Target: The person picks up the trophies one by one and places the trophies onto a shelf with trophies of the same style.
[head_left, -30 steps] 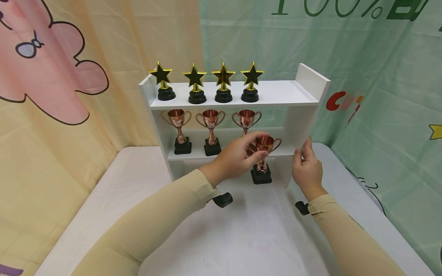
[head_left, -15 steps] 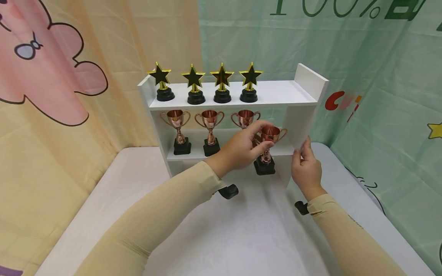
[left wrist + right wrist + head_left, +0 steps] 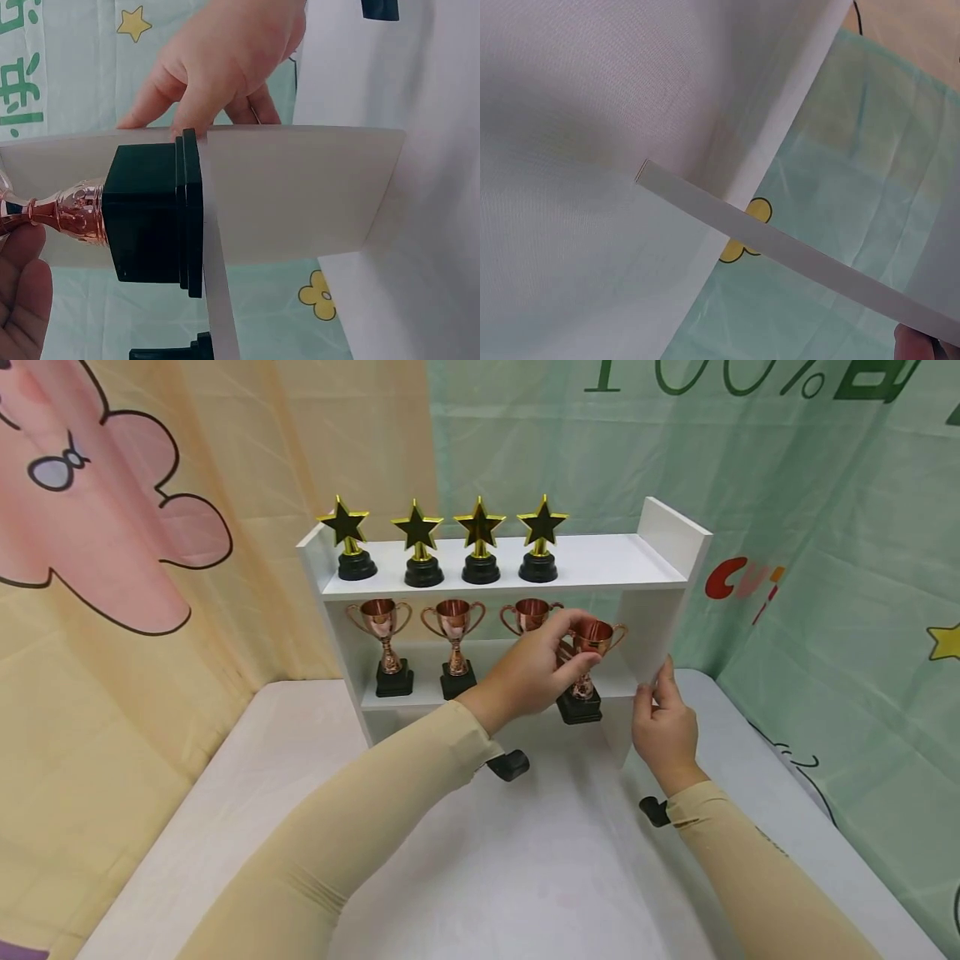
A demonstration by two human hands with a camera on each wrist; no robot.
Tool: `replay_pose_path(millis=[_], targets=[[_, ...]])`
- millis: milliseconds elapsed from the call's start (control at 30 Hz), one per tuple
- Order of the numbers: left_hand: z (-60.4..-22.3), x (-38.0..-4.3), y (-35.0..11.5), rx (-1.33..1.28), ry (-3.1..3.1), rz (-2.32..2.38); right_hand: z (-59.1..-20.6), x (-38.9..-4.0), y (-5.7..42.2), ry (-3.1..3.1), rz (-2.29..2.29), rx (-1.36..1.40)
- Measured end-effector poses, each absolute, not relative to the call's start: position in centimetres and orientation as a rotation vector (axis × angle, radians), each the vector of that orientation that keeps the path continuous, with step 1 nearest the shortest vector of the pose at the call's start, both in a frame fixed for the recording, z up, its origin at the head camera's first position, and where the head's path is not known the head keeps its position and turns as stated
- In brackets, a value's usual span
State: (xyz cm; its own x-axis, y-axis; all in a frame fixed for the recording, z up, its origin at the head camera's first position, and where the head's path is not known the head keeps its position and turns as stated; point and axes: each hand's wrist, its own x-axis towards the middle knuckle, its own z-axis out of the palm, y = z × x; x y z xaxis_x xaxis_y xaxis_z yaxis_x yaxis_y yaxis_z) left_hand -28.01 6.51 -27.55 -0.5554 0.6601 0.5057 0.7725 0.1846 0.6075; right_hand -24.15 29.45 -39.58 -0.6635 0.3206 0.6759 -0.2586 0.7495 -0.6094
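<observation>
My left hand (image 3: 528,672) holds a bronze trophy cup (image 3: 580,708) by its bowl, thumb in front and fingers behind. The cup tilts slightly, its black base in front of the right part of the middle shelf. In the left wrist view, the trophy's base (image 3: 150,214) appears close to the shelf board's edge (image 3: 217,285); contact cannot be told. My right hand (image 3: 666,727) grips the front edge of the right side panel of the white shelf unit (image 3: 600,564). Three bronze trophy cups (image 3: 455,635) stand in a row on the middle shelf, the rightmost partly hidden by my left hand.
Several gold star trophies (image 3: 480,535) on black bases line the top shelf. The unit stands on a table with a white cloth (image 3: 480,877). Printed curtains (image 3: 825,527) hang behind and at both sides.
My left hand has raised the trophy cup and moved it slightly right, toward the middle shelf. The right hand keeps its place on the side panel.
</observation>
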Motion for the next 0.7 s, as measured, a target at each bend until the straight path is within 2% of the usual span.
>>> replay_pose_path(millis=[700], targets=[[-27.4, -28.8, 8.7, -1.363, -2.34, -1.232, -39.6, -24.2, 29.5, -2.112, 0.901, -0.02]])
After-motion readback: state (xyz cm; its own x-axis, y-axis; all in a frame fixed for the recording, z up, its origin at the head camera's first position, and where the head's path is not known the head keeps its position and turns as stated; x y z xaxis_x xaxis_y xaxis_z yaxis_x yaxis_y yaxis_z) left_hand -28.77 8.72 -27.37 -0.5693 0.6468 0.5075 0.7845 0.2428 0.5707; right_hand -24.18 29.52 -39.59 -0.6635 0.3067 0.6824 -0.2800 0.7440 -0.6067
